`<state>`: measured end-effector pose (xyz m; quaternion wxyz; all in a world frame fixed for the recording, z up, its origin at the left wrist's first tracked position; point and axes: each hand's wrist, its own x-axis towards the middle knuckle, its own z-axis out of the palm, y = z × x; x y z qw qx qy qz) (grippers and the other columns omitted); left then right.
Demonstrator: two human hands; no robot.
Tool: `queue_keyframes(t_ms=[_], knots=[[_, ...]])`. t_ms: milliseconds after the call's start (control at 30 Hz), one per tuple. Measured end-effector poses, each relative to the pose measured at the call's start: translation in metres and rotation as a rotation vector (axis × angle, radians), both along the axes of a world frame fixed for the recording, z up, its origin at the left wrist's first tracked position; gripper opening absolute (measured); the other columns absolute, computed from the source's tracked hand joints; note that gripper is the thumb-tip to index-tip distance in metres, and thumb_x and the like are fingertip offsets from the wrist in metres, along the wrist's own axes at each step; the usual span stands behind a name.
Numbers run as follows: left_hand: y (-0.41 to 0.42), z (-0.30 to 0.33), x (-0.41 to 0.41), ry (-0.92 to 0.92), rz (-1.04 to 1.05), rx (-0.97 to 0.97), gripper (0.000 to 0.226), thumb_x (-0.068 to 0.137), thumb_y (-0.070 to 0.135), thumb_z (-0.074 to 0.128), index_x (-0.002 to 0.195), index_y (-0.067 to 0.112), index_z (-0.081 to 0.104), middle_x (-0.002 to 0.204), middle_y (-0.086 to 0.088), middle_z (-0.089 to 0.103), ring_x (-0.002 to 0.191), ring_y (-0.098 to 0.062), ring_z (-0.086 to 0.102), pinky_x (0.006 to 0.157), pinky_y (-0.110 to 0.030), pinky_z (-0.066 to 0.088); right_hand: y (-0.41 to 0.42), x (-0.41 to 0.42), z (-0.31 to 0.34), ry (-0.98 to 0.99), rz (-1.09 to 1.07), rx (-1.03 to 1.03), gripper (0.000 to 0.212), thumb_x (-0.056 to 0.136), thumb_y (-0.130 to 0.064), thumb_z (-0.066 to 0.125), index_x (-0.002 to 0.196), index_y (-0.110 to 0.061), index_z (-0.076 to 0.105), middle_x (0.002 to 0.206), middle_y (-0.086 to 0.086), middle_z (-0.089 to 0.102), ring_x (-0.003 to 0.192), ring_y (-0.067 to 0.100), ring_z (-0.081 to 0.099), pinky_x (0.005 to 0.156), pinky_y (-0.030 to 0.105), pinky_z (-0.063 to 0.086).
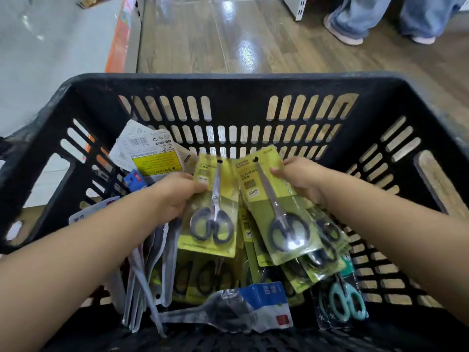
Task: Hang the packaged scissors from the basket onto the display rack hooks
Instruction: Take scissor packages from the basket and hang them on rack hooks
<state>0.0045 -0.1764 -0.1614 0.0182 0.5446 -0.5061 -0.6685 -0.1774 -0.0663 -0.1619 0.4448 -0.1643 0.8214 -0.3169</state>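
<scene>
Black slotted basket filling most of the view, pretty stuffed. Inside: a heap of green-carded scissors packs across the middle and right, dark handles showing through the plastic. White-backed packs with a barcode and yellow warning label leaning in the far-left corner. Clear blister packs standing on edge along the left side. One blue-and-white pack lying flat at the near edge, and a teal-handled scissors pack tucked into the near-right corner.

Left hand gripping a green scissors pack by its left edge, thumb over the front near the "GRIP" label, card lifted above the pile and roughly upright. Right hand pinching a second scissors pack at its upper right edge, thumb on the card face, pack tilted with handles toward the near right. Top corners of the two packs just beside each other, hang holes pointing at the far wall.

Far-right part of the basket mostly bare, slotted walls rising all round. Beyond the far rim, open wood floor; a white shelf with an orange edge on the left; someone's jeans and shoes up top right, well apart from the basket.
</scene>
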Motion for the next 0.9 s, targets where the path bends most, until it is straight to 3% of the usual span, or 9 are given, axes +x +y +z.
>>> queue_keyframes(t_ms=[67,167,300,433,633,900], knots=[[0.001,0.006,0.010,0.049,0.016,0.004,0.009,0.097,0.001,0.046,0.098,0.003,0.054,0.078,-0.014,0.064,0.045,-0.013,0.063,0.041,-0.023,0.052,-0.001,0.000,0.006,-0.040,-0.068,-0.055,0.047,0.091,-0.028,0.058,0.133,-0.011,0.047,0.128,0.014,0.055,0.118,0.035,0.052,0.099,0.051,0.044],[0.000,0.014,0.025,0.124,0.056,0.042,0.015,0.097,0.004,0.044,0.101,0.006,0.059,0.077,-0.012,0.071,0.056,-0.014,0.068,0.047,-0.023,0.054,0.000,0.007,0.012,-0.089,-0.157,-0.137,0.028,0.092,-0.021,0.055,0.117,-0.009,0.056,0.115,0.014,0.062,0.109,0.035,0.058,0.095,0.052,0.048],[-0.002,0.023,0.034,0.172,0.033,0.002,0.017,0.097,0.014,0.049,0.107,0.011,0.062,0.095,-0.010,0.073,0.085,-0.022,0.070,0.074,-0.036,0.054,0.004,0.021,0.024,-0.154,-0.197,-0.186,0.016,0.097,-0.014,0.049,0.106,-0.007,0.060,0.109,0.017,0.066,0.103,0.035,0.063,0.090,0.055,0.050],[-0.002,0.024,0.033,0.196,0.032,-0.082,0.016,0.095,0.019,0.052,0.106,0.013,0.063,0.100,-0.008,0.073,0.098,-0.025,0.067,0.093,-0.046,0.050,0.007,0.024,0.030,-0.200,-0.221,-0.267,0.016,0.099,-0.016,0.046,0.104,-0.010,0.060,0.105,0.013,0.069,0.098,0.030,0.066,0.089,0.050,0.052],[-0.003,0.018,0.031,0.205,0.011,-0.120,0.017,0.094,0.024,0.053,0.105,0.016,0.064,0.103,-0.006,0.072,0.102,-0.026,0.066,0.095,-0.048,0.049,0.005,0.031,0.022,-0.172,-0.219,-0.302,0.016,0.099,-0.018,0.047,0.101,-0.011,0.061,0.103,0.014,0.069,0.100,0.033,0.065,0.093,0.052,0.049],[0.002,0.020,0.033,0.041,0.108,-0.171,0.013,0.093,0.029,0.056,0.095,0.022,0.067,0.102,-0.004,0.072,0.102,-0.026,0.065,0.097,-0.050,0.047,0.006,0.041,0.032,-0.170,-0.265,-0.220,0.016,0.098,-0.026,0.047,0.093,-0.019,0.061,0.108,0.016,0.067,0.105,0.037,0.061,0.093,0.054,0.049]])
